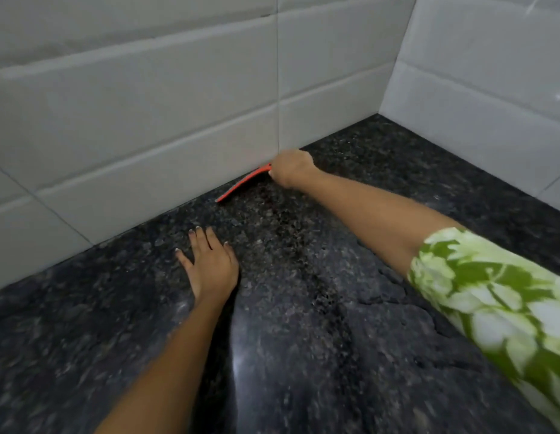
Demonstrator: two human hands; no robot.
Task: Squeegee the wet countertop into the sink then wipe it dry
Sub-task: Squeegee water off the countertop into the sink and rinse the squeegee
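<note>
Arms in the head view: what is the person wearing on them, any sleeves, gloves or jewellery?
The right arm has a short sleeve in a green and white leafy print that ends about at the elbow; the forearm below it is bare. The left arm is bare as far as the picture shows, with no sleeve in view. Neither the left hand nor the right hand has a glove, and no jewellery shows.

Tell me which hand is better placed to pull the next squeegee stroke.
Right. The right hand grips the squeegee by the wall; the left hand lies flat and empty on the countertop.
</note>
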